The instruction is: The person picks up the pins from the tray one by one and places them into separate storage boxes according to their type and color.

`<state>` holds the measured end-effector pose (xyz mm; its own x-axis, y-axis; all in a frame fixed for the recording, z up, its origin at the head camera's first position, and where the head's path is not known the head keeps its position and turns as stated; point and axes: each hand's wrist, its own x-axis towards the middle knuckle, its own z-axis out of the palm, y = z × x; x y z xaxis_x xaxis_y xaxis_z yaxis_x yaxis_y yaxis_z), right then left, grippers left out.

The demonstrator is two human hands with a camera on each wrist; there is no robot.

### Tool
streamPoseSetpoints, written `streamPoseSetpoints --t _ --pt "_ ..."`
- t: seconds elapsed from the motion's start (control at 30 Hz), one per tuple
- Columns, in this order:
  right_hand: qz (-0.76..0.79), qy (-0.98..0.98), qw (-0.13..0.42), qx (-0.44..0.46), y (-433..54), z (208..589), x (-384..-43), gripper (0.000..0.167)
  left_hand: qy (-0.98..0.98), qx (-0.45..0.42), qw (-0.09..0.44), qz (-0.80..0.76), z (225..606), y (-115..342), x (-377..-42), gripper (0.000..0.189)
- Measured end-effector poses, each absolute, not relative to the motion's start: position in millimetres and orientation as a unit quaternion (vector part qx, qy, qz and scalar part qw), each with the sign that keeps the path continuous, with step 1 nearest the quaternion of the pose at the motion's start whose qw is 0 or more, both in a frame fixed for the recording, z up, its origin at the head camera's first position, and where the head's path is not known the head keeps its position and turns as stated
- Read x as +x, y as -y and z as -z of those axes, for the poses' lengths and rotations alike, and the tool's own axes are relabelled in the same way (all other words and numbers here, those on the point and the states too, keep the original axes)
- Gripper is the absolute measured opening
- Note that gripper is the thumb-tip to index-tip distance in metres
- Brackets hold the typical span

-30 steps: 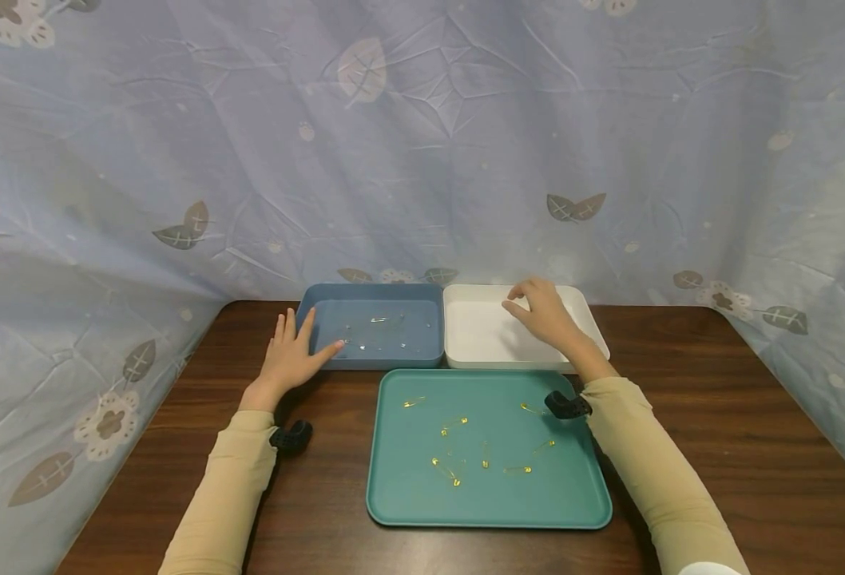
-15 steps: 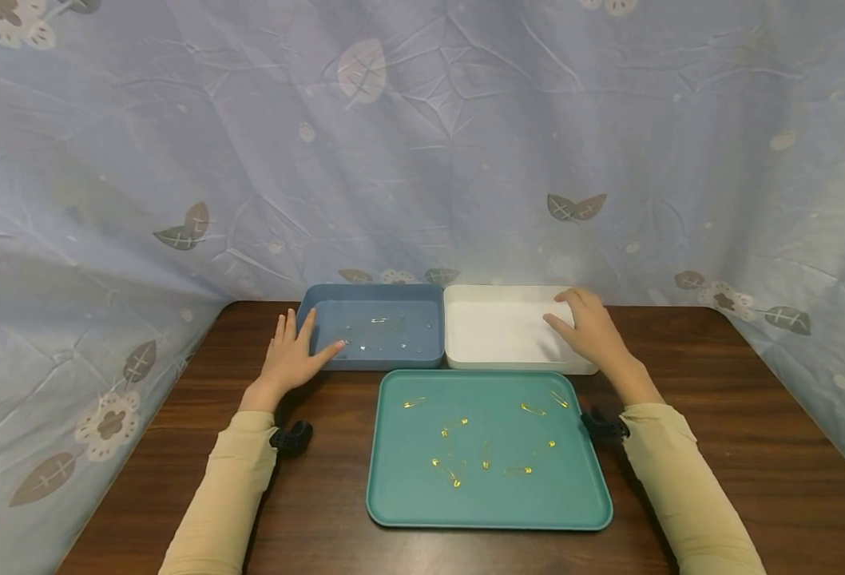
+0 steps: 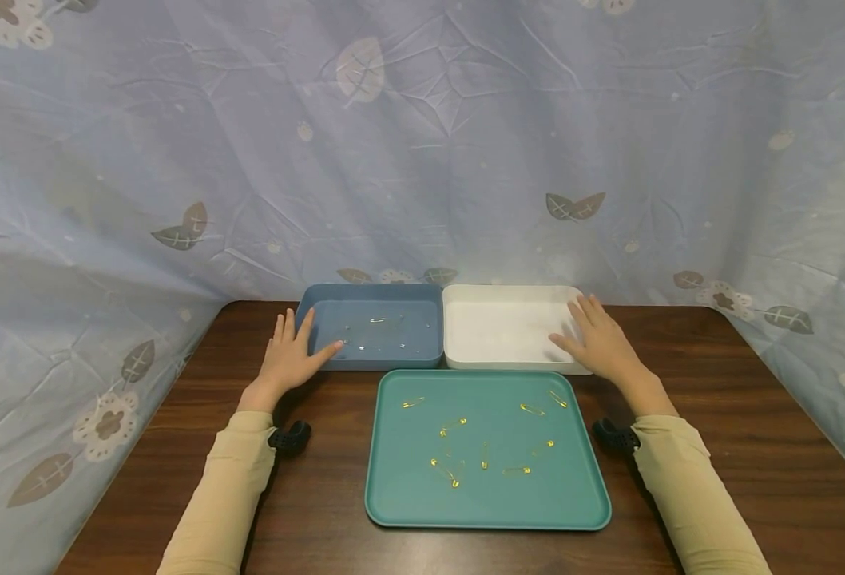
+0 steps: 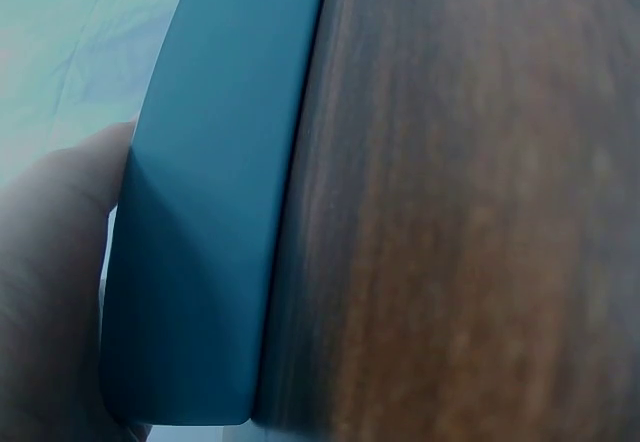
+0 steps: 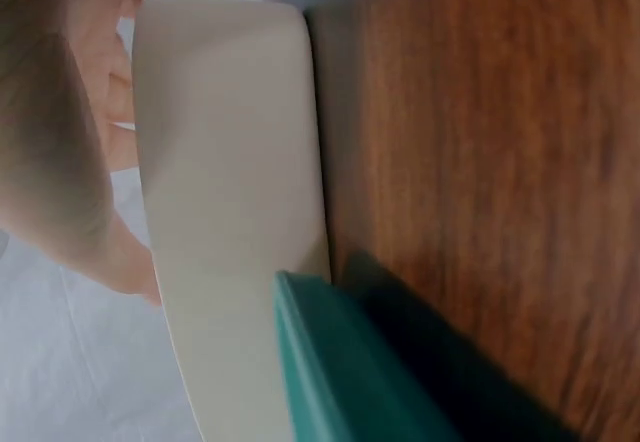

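Judging by placement, silver safety pins [image 3: 378,320] in the blue tray [image 3: 372,292] look done; gold safety pins [image 3: 526,470] on the teal tray [image 3: 523,509] look pending. The left hand [image 3: 288,363] lies spread at the blue tray's rim; the right hand [image 3: 604,345], fingers extended, has shifted from over the white tray [image 3: 494,327] to its right edge.

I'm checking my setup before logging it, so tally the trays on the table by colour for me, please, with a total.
Blue tray: 1
White tray: 1
Green tray: 1
Total: 3 trays
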<state>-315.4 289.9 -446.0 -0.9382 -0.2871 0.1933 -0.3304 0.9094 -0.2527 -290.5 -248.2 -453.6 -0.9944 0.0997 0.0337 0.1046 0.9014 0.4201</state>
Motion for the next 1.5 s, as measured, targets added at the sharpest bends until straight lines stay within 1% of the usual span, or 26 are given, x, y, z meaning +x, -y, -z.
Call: streamPoseSetpoints --t 0.1,0.2,0.5,0.73,0.97,1.1,1.23,1.4,1.5 --pt "-0.147 0.976 0.049 0.150 -293 450 -316 0.087 0.976 -0.053 0.005 0.213 454 249 -291 0.098" --pt "-0.152 0.978 0.035 0.141 -296 453 -316 0.087 0.977 -0.053 0.007 0.206 454 250 -292 0.099" --pt "-0.174 0.976 0.013 0.129 -297 457 -317 0.086 0.980 -0.054 0.005 0.194 448 251 -289 0.098" --pt "-0.180 0.975 0.001 0.127 -296 451 -313 0.087 0.976 -0.077 0.028 0.203 437 244 -287 0.095" --pt "-0.186 0.975 -0.003 0.123 -298 453 -314 0.087 0.954 -0.147 0.069 0.253 419 227 -280 0.088" --pt "-0.186 0.975 -0.003 0.122 -299 455 -315 0.087 0.939 -0.188 0.098 0.271 410 213 -274 0.081" --pt "-0.188 0.974 -0.001 0.123 -299 456 -315 0.086 0.928 -0.221 0.115 0.279 405 197 -266 0.071" --pt "-0.188 0.975 -0.001 0.120 -299 455 -314 0.086 0.916 -0.264 0.128 0.275 408 176 -258 0.048" --pt "-0.188 0.975 0.000 0.119 -299 456 -314 0.086 0.914 -0.287 0.126 0.257 414 164 -254 0.036"
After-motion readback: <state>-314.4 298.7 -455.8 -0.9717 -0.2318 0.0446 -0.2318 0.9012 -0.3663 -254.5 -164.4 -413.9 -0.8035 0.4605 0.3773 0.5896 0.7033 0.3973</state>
